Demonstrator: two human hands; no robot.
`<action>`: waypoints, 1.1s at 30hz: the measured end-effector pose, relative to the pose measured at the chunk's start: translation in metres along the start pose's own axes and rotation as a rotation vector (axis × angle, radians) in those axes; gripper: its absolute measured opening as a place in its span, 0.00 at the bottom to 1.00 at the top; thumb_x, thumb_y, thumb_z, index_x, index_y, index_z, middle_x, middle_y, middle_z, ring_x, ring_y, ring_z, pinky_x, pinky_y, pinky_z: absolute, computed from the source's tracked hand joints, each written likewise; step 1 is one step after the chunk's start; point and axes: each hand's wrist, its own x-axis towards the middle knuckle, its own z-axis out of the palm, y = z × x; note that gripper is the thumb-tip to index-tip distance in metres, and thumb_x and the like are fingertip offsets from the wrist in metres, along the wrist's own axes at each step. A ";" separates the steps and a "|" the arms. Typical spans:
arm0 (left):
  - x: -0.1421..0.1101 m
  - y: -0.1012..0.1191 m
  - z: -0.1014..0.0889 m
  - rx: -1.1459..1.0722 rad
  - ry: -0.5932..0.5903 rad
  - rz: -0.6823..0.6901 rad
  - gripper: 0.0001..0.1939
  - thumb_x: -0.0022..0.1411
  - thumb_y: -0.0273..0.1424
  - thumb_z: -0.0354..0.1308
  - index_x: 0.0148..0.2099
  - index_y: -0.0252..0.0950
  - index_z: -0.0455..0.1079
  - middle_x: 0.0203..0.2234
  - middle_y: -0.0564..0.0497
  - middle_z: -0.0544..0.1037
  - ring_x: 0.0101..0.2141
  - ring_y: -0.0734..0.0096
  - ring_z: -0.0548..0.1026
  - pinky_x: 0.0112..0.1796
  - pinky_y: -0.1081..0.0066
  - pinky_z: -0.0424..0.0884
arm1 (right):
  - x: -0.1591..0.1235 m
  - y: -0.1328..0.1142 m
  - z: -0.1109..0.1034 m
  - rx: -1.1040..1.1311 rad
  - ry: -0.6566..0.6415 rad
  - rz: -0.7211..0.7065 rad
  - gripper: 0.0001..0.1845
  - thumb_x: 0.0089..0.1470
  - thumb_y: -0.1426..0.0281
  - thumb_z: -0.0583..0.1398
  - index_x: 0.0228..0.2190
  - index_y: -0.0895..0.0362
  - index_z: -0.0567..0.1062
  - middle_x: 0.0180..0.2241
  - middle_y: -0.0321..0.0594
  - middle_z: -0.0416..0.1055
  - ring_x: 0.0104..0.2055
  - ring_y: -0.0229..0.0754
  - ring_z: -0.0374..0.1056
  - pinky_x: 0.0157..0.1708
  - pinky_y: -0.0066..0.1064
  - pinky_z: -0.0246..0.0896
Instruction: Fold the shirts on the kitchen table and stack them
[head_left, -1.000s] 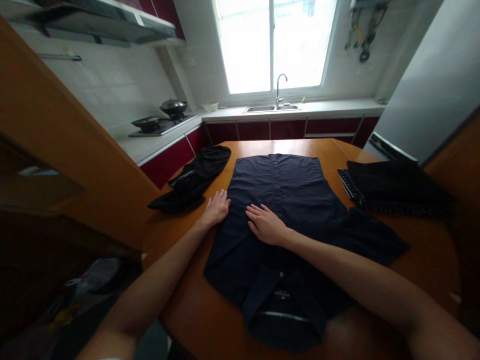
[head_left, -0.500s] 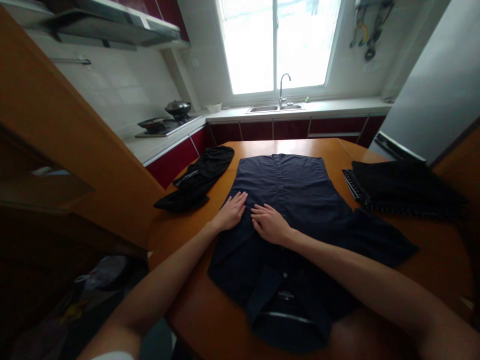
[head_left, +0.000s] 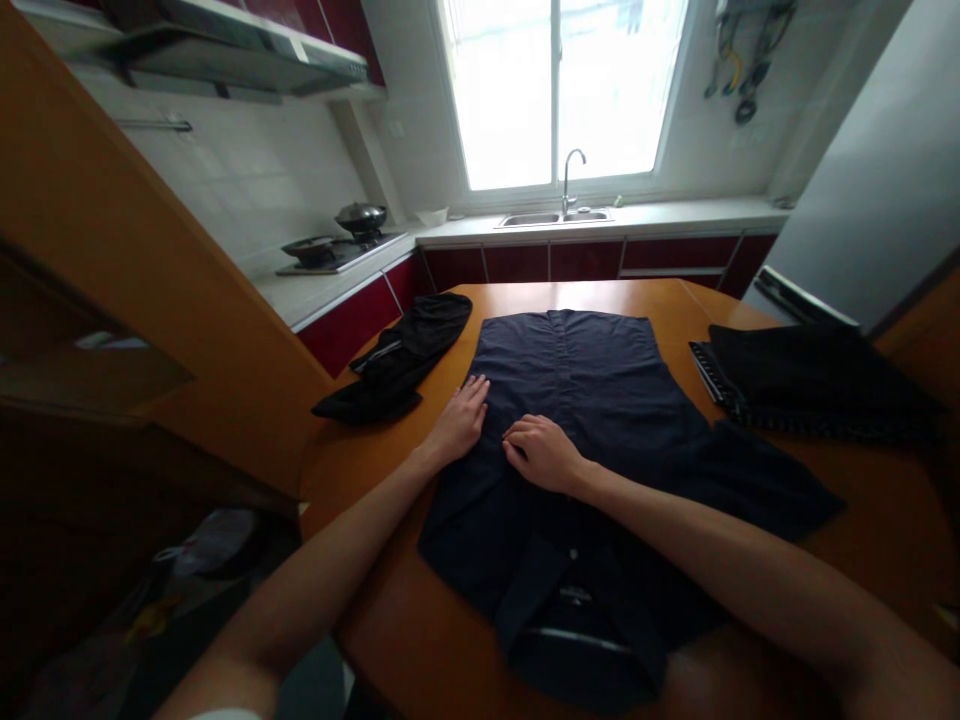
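Observation:
A dark navy short-sleeved button-up shirt (head_left: pixel 607 400) lies spread front side up on the wooden table, its collar toward me and its hem toward the window. Flat on its left edge rests my left hand (head_left: pixel 461 420), fingers stretched out and holding nothing. My right hand (head_left: pixel 544 453) is on the shirt's front, just right of my left hand, its fingers curled in against the cloth in a pinch. The fingertips are partly hidden. One sleeve stretches out to the right under my right forearm.
A crumpled black garment (head_left: pixel 405 355) lies at the table's left edge. Folded dark clothes (head_left: pixel 810 380) are stacked at the right. Beyond the round wooden table (head_left: pixel 517 297) are a counter with a sink (head_left: pixel 532 219), a stove with pans (head_left: pixel 311 250) and a fridge (head_left: pixel 847 170).
My right hand's fingers have gone from stretched out to curled on the shirt. My left hand has shifted slightly left, toward the shirt's edge. The view has moved slightly.

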 end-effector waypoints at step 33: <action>-0.001 -0.003 -0.002 -0.009 0.057 -0.130 0.31 0.75 0.41 0.38 0.71 0.26 0.52 0.70 0.37 0.54 0.70 0.56 0.48 0.66 0.54 0.49 | 0.000 -0.001 -0.001 -0.018 -0.021 0.012 0.13 0.65 0.69 0.57 0.35 0.57 0.82 0.36 0.44 0.79 0.41 0.42 0.72 0.49 0.33 0.60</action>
